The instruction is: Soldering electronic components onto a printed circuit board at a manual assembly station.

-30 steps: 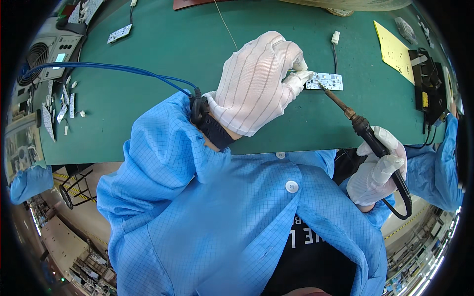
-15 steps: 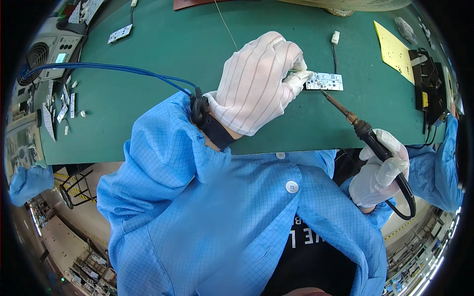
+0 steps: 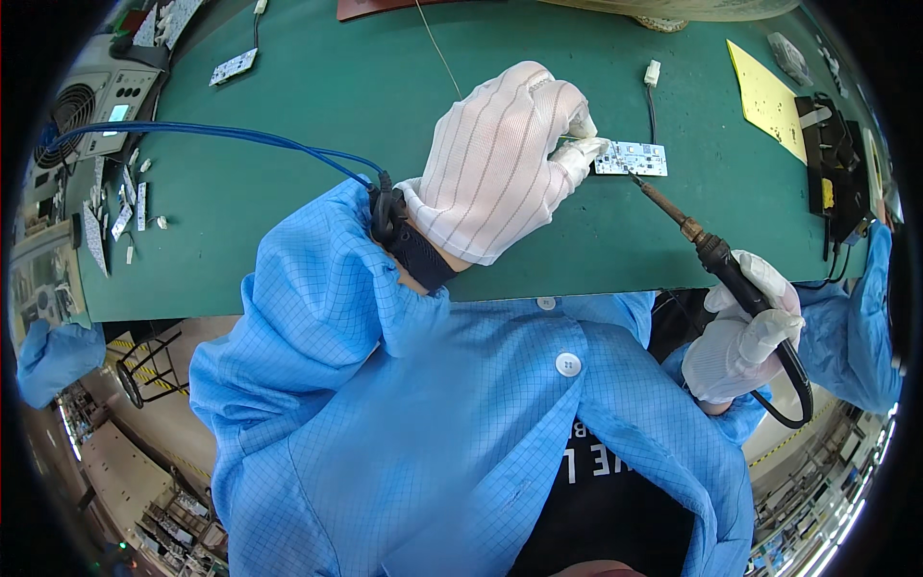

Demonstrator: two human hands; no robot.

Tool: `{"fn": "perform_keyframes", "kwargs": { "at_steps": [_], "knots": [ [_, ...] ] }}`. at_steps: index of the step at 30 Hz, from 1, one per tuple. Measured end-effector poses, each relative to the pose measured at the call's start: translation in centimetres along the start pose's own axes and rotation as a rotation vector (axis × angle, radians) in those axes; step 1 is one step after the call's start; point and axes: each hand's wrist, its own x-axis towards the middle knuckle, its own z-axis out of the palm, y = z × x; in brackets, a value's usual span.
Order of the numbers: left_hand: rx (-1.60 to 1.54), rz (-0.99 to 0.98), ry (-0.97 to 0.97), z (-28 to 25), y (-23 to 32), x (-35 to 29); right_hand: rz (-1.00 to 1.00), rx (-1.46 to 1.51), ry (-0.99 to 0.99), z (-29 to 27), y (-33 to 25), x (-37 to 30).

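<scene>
My left hand (image 3: 510, 163), in a white striped glove with a dark wrist strap, is closed in a pinch on a thin solder wire (image 3: 438, 46). The wire runs in from the far edge and passes behind the hand. Those fingertips touch the left end of a small white circuit board (image 3: 635, 160) lying flat on the green mat. My gloved right hand (image 3: 726, 356) grips a soldering iron (image 3: 716, 256) by its black handle. The iron's tip meets the board's near edge, left of its middle. A short dark cable with a white connector (image 3: 653, 73) leads away from the board.
Another board (image 3: 234, 66) with a cable lies far left, and several boards and connectors (image 3: 122, 213) lie scattered nearer. Blue cords (image 3: 221, 135) stretch from a fan-fitted device (image 3: 106, 96) to my wrist. A yellow sheet (image 3: 766, 96) and black holder (image 3: 835, 173) stand at right.
The iron's tip and my right hand have shifted slightly to the right. My left hand stays nearly still, and the board has moved barely at all.
</scene>
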Motion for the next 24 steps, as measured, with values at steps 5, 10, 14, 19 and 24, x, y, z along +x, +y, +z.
{"fn": "perform_keyframes", "kwargs": {
  "at_steps": [5, 10, 14, 19, 24],
  "knots": [
    [-0.012, -0.016, -0.013, 0.0, 0.0, 0.0, -0.007, 0.019, -0.018, 0.2, 0.0, 0.1],
    [-0.007, -0.005, 0.014, 0.2, 0.0, 0.0, 0.036, 0.007, -0.017, 0.3, -0.3, 0.1],
    [-0.008, -0.012, 0.012, 0.1, 0.0, 0.0, 0.02, -0.007, -0.01, 0.7, -0.4, 0.2],
    [-0.017, -0.01, -0.006, 0.0, 0.0, 0.0, 0.022, -0.038, 0.025, 1.1, -0.4, 0.2],
    [-0.028, -0.009, 0.009, 0.1, -0.1, 0.0, 0.039, -0.015, 0.002, 0.7, -0.4, 0.4]
  ]
}}
